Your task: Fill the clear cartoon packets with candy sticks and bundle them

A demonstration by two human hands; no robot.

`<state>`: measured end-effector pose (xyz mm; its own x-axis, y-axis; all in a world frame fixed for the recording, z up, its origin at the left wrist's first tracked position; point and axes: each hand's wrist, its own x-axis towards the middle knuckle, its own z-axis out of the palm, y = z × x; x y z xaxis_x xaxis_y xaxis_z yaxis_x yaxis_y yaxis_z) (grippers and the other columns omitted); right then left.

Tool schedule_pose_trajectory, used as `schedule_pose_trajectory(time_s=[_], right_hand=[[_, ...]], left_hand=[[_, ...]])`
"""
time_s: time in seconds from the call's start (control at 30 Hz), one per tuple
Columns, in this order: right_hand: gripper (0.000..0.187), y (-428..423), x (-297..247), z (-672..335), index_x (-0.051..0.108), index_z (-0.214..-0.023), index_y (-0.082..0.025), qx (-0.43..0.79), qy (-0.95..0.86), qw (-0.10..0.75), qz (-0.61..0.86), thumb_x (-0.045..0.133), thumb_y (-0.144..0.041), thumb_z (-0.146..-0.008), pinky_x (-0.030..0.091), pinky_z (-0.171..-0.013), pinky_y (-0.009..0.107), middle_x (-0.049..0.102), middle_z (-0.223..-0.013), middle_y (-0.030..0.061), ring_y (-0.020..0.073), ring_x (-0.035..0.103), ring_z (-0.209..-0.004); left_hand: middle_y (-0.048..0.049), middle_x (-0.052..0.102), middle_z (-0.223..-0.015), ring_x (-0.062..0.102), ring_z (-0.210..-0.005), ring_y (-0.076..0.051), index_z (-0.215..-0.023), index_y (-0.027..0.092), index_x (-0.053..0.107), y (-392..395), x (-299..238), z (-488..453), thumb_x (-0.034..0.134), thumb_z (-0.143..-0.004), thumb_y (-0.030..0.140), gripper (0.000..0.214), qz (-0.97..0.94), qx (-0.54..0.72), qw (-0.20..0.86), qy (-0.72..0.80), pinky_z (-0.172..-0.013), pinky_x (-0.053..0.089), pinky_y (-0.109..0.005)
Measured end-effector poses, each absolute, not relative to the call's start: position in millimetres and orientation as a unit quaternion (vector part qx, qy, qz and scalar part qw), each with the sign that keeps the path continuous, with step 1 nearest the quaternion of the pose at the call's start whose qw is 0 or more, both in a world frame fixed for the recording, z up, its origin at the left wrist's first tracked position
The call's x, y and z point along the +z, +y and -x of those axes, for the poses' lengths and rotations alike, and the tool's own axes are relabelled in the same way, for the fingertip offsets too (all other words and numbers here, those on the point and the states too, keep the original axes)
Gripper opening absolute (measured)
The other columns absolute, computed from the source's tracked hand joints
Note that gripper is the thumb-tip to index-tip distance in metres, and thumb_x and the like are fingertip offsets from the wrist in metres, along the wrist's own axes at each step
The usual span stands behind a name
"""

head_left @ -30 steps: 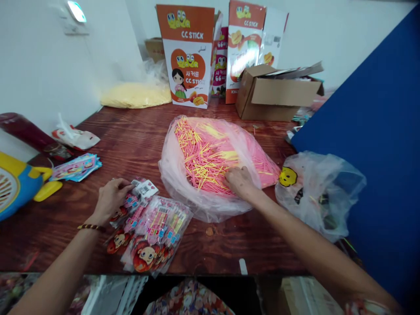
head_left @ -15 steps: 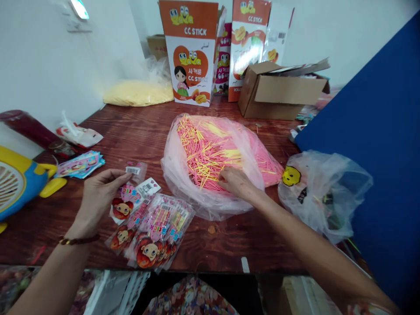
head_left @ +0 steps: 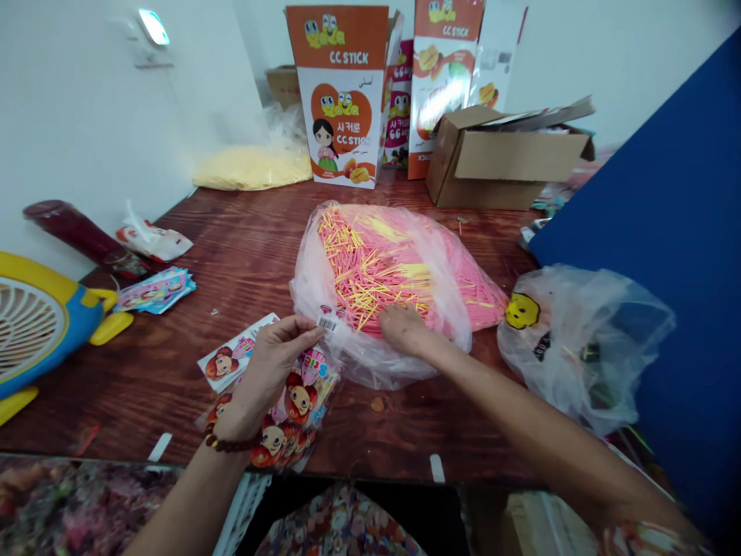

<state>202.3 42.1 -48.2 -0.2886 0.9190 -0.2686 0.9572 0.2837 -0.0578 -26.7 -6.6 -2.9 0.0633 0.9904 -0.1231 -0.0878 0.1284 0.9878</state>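
My left hand (head_left: 275, 355) pinches the top of a small clear printed packet (head_left: 312, 367) with a barcode and a red-haired cartoon figure. Below it lies a pile of similar packets (head_left: 275, 444), partly covered by my left hand and forearm. A stack of flat printed packets (head_left: 223, 363) rests just left of that hand. Thin pink and yellow sticks (head_left: 362, 289) fill a large clear plastic bag (head_left: 309, 274), its mouth folded open. My right hand (head_left: 402, 328) reaches over the bag's near rim, fingers curled down among the sticks; its fingertips are hidden.
A yellow and blue fan (head_left: 35, 324), a dark red bottle (head_left: 81, 235), a tissue pack (head_left: 153, 239) and blue packets (head_left: 159, 289) stand left. Behind are printed cartons (head_left: 341, 100) and an open cardboard box (head_left: 515, 158). A clear bag (head_left: 584, 347) sits right, by a blue panel (head_left: 654, 224).
My left hand has moved right with the packet, from beside the pile to the near-left rim of the bag. My right hand stays in the sticks, shifted slightly. The view has turned a little left.
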Motion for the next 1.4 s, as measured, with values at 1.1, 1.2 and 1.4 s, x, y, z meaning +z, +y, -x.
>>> schedule_pose_trajectory(time_s=[1.1, 1.2, 1.4], right_hand=[[0.016, 32, -73, -246, 0.054, -0.091, -0.019, -0.602, 0.518, -0.414, -0.444, 0.062, -0.026, -0.078, 0.041, -0.054, 0.024, 0.059, -0.06, -0.0051, 0.0113, 0.052, -0.053], [0.012, 31, -75, -243, 0.055, -0.086, -0.019, -0.605, 0.503, -0.412, -0.46, 0.061, -0.019, -0.075, 0.04, -0.051, 0.023, 0.059, -0.057, -0.0052, 0.0104, 0.05, -0.05], [0.006, 25, -72, -245, 0.057, -0.074, -0.017, -0.643, 0.473, -0.376, -0.47, 0.061, -0.018, -0.07, 0.04, -0.051, 0.022, 0.058, -0.055, -0.0043, 0.01, 0.05, -0.049]], left_hand=[[0.0008, 0.061, -0.068, 0.057, -0.07, -0.014, -0.066, 0.017, 0.058, 63, -18, -76, 0.079, -0.066, 0.032, 0.026, -0.488, 0.447, 0.656, 0.362, -0.071, 0.043, -0.026], [0.0037, 0.056, -0.062, 0.049, -0.059, -0.01, -0.067, 0.016, 0.058, 64, -22, -80, 0.079, -0.066, 0.033, 0.027, -0.495, 0.428, 0.67, 0.35, -0.061, 0.04, -0.023], [0.0043, 0.056, -0.064, 0.048, -0.059, -0.008, -0.069, 0.016, 0.058, 65, -23, -82, 0.076, -0.071, 0.032, 0.024, -0.546, 0.413, 0.637, 0.356, -0.059, 0.037, -0.021]])
